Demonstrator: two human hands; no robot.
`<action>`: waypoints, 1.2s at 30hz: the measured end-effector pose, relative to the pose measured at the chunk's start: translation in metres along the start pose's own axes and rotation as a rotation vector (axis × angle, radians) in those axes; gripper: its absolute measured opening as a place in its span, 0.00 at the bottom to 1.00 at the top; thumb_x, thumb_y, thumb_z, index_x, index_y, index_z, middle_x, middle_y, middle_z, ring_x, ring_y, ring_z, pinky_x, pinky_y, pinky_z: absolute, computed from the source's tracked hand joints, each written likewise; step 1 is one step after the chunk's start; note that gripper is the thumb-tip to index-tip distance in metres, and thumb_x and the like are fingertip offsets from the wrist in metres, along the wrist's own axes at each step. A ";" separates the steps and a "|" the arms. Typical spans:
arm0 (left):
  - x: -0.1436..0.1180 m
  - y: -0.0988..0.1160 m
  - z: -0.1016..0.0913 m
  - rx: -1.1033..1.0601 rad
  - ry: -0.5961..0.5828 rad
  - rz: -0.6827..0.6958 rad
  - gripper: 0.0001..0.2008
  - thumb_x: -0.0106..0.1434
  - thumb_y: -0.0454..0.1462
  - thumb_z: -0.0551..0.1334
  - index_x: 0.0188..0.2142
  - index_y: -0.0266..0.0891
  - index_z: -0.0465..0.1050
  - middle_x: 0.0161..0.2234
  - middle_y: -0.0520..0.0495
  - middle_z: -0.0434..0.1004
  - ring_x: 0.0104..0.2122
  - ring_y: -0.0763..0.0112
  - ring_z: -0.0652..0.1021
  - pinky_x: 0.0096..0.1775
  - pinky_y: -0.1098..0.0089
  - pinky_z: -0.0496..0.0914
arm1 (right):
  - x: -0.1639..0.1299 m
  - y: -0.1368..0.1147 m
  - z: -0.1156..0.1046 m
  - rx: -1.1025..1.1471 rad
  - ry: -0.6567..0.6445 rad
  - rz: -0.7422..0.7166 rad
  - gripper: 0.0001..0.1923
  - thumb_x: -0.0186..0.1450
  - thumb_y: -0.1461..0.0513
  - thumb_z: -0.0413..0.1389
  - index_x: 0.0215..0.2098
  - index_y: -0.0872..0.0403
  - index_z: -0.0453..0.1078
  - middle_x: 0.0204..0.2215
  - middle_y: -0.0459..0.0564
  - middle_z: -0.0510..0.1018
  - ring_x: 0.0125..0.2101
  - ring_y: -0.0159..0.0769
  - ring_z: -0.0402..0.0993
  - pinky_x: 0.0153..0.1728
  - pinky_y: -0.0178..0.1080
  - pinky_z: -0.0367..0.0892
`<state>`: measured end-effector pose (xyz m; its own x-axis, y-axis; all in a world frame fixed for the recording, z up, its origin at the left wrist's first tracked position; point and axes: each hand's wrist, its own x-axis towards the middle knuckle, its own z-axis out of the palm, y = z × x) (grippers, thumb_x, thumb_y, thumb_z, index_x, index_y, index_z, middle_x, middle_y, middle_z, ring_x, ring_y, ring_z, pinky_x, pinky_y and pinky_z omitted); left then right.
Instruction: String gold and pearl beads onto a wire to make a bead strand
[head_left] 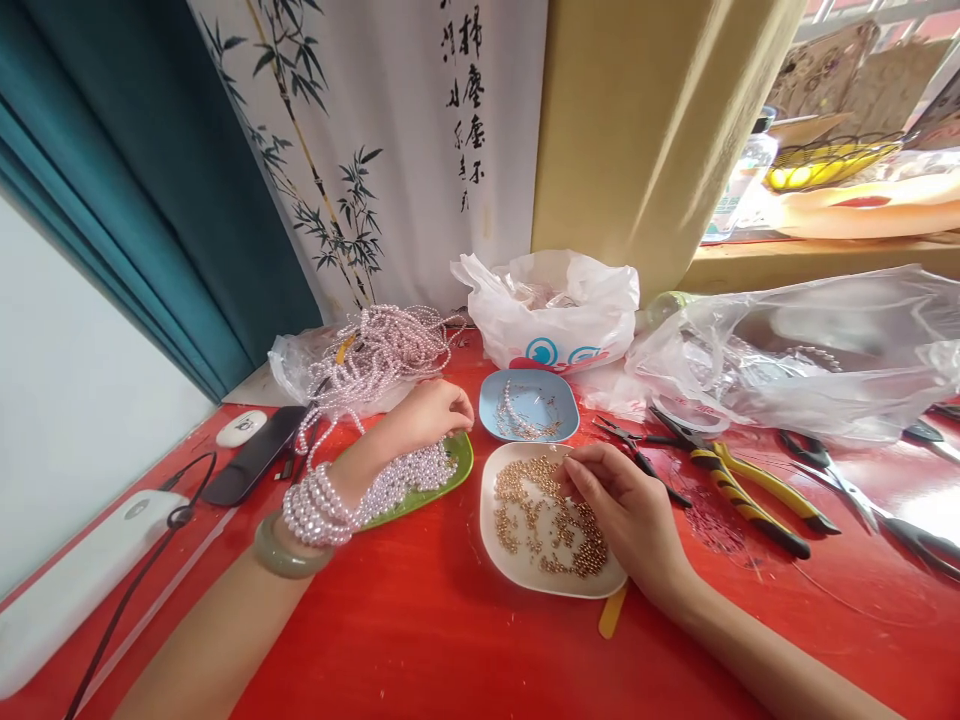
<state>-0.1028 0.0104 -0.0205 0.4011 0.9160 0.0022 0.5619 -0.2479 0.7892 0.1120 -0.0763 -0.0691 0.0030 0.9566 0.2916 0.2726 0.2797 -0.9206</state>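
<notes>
Right hand rests fingertips-down in the small gold metal beads heaped on a white oval plastic dish, fingers pinched together; whether a bead is held is hidden. Left hand, loosely curled, sits over pale pink pearl strands on a green dish, strands wrapping the wrist. Yellow-handled pliers lie just right on the red table.

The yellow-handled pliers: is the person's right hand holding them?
No, the yellow-handled pliers lie on the red table, apart from the right hand, which rests on the white dish of gold beads.
</notes>
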 end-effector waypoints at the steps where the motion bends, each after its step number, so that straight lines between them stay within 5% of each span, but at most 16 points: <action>1: 0.000 0.004 0.005 -0.122 -0.005 -0.028 0.02 0.45 0.31 0.62 0.21 0.36 0.73 0.18 0.48 0.73 0.18 0.77 0.69 0.22 0.75 0.60 | 0.000 -0.001 0.000 0.001 0.005 -0.005 0.07 0.60 0.57 0.50 0.29 0.53 0.63 0.21 0.47 0.74 0.21 0.32 0.71 0.23 0.34 0.68; 6: -0.004 0.024 0.040 -0.725 -0.113 -0.178 0.06 0.46 0.33 0.65 0.26 0.33 0.72 0.26 0.45 0.76 0.25 0.77 0.74 0.30 0.76 0.67 | -0.004 -0.004 0.001 -0.013 0.011 -0.003 0.07 0.59 0.58 0.51 0.28 0.53 0.64 0.20 0.46 0.73 0.19 0.30 0.70 0.20 0.32 0.67; 11: -0.008 0.026 0.065 -0.971 -0.153 -0.296 0.05 0.47 0.29 0.65 0.26 0.30 0.72 0.26 0.45 0.76 0.24 0.81 0.74 0.29 0.81 0.68 | -0.004 -0.005 0.001 -0.009 -0.029 0.006 0.07 0.59 0.59 0.50 0.29 0.54 0.65 0.20 0.47 0.73 0.20 0.30 0.71 0.21 0.32 0.67; 36: -0.006 0.023 0.070 -0.997 -0.056 -0.305 0.09 0.42 0.30 0.68 0.26 0.31 0.72 0.25 0.49 0.74 0.24 0.81 0.72 0.26 0.80 0.66 | -0.003 -0.008 0.001 -0.069 -0.040 0.067 0.07 0.58 0.61 0.50 0.24 0.54 0.63 0.18 0.46 0.73 0.16 0.29 0.69 0.18 0.30 0.64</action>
<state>-0.0414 -0.0228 -0.0456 0.3903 0.8736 -0.2906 -0.1968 0.3875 0.9006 0.1092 -0.0815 -0.0626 -0.0150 0.9759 0.2179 0.3385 0.2100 -0.9172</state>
